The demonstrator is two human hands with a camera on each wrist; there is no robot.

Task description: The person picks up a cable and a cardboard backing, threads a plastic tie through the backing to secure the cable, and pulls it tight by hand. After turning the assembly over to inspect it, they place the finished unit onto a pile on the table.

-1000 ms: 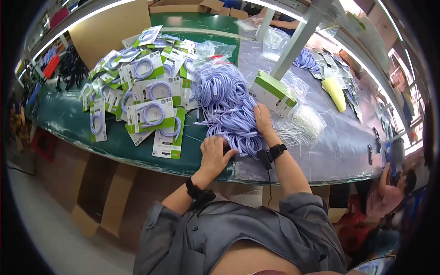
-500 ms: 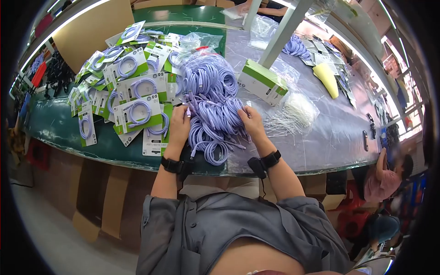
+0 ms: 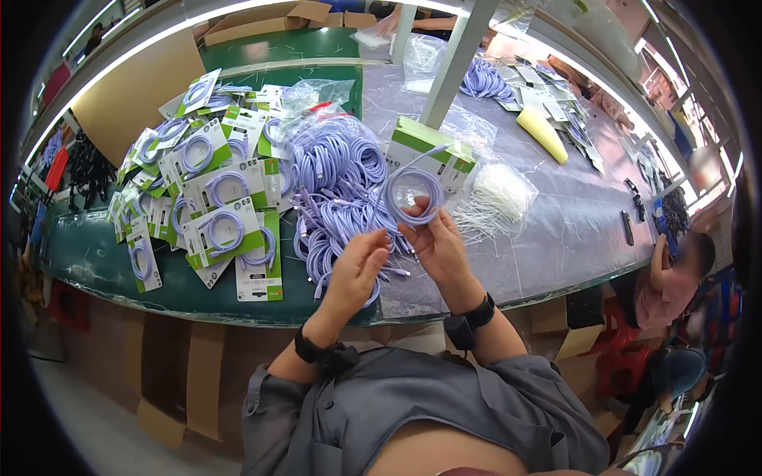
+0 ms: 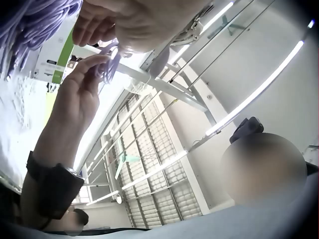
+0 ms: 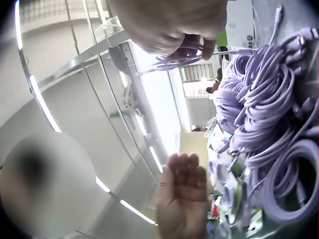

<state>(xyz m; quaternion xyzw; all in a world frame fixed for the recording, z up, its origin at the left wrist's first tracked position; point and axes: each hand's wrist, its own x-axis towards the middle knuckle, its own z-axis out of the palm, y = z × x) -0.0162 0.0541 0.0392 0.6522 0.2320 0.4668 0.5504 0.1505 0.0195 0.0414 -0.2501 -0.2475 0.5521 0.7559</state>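
In the head view the right hand (image 3: pixel 438 252) pinches a coiled lilac cable (image 3: pixel 413 196) at its lower edge, raised above the table. The left hand (image 3: pixel 355 271) is a little to the left, palm turned toward the right hand, with nothing in it; the right wrist view shows this left hand (image 5: pixel 183 199) with its fingers extended. A heap of lilac cable coils (image 3: pixel 337 218) lies just beyond the hands. In the left wrist view the right hand (image 4: pixel 75 99) has thumb and fingers on the coil (image 4: pixel 110 64).
Carded cables (image 3: pixel 225 190) are piled at the left of the table (image 3: pixel 159 305). Behind the held coil stands a green and white box (image 3: pixel 432 151), with white ties (image 3: pixel 500 194) to its right. A metal post (image 3: pixel 456 71) rises behind, and a yellow roll (image 3: pixel 542 135) lies at the right.
The right hand has lifted one coil off the heap. The left hand, on the heap's left edge half a second ago, has moved right and nearer the body, empty. The view has shifted.
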